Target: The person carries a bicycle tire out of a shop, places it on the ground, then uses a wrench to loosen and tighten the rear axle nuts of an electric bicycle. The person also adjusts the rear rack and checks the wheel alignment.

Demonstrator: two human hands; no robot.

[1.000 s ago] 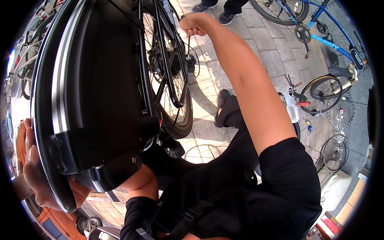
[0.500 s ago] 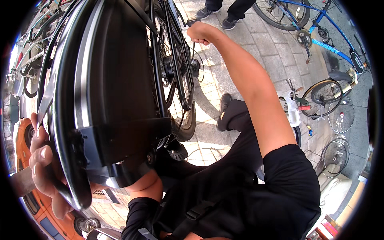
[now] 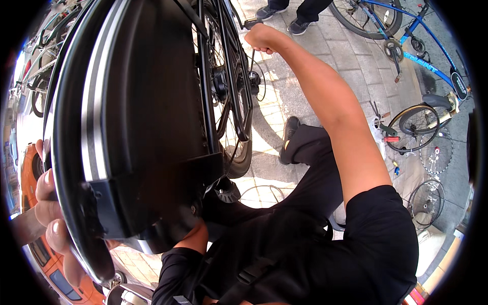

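Note:
A bicycle fills the left and middle, its wide smooth black rear housing point(image 3: 147, 86) with a silver-white stripe close to me. My left hand point(image 3: 55, 223) is curled around the black rail at the housing's near left end; the palm is hidden behind it. Beyond the bicycle's rear wheel point(image 3: 241, 157), my right arm reaches out straight. At its end my right hand point(image 3: 263, 38) is closed at the black pedal point(image 3: 251, 23), most of which the fist hides. Black frame tubes point(image 3: 206, 91) stand between housing and wheel.
A person's shoes point(image 3: 298, 27) stand beyond my right hand. At right are a blue bicycle frame point(image 3: 429, 66), loose wheels point(image 3: 427, 201) and small tools point(image 3: 391, 139) on the paving. An orange vehicle point(image 3: 56, 269) is at lower left, with parked bicycles point(image 3: 43, 76) behind.
The housing's near end and my left hand have come slightly lower in view. My right hand and the ground around it appear shifted a little to the right, the fist still at the pedal.

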